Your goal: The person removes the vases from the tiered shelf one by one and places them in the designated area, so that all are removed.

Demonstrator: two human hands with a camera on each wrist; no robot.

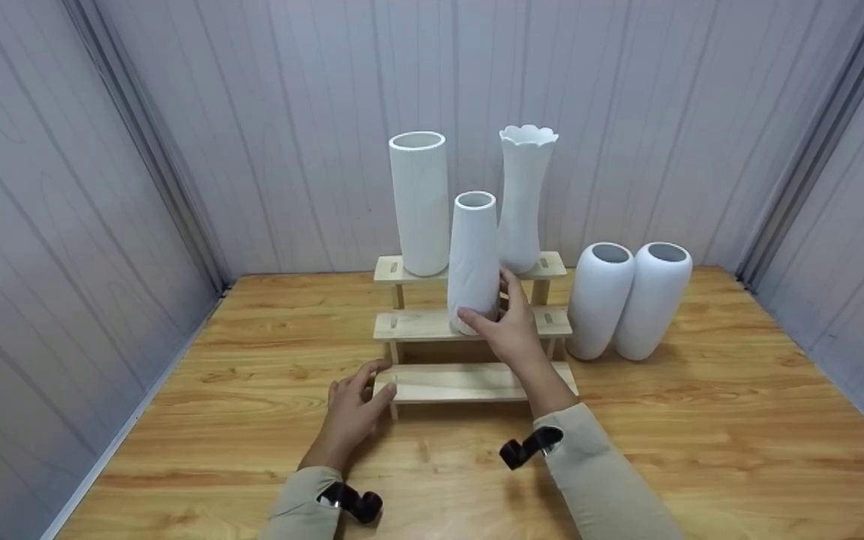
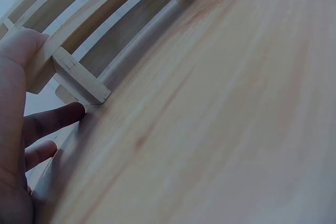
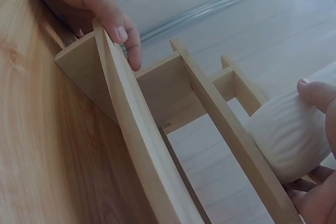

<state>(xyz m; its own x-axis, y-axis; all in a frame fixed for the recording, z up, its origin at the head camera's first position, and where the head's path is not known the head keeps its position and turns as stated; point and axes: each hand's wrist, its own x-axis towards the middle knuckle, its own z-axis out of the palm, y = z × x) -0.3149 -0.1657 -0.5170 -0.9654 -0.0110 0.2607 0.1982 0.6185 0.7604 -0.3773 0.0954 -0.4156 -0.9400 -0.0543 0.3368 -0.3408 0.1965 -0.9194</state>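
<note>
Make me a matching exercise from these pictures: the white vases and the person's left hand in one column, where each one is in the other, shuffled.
1. scalloped-rim vase
2. twist-textured vase
3. two rounded vases
4. left hand

A. on the table, right of the stepped stand
B. top step
C. at the bottom step's left end
D. middle step, gripped by the right hand

Pairs: 1-B, 2-D, 3-A, 4-C

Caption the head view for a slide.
Right hand grips a white vase on the stepped wooden rack; left hand steadies it.
</note>
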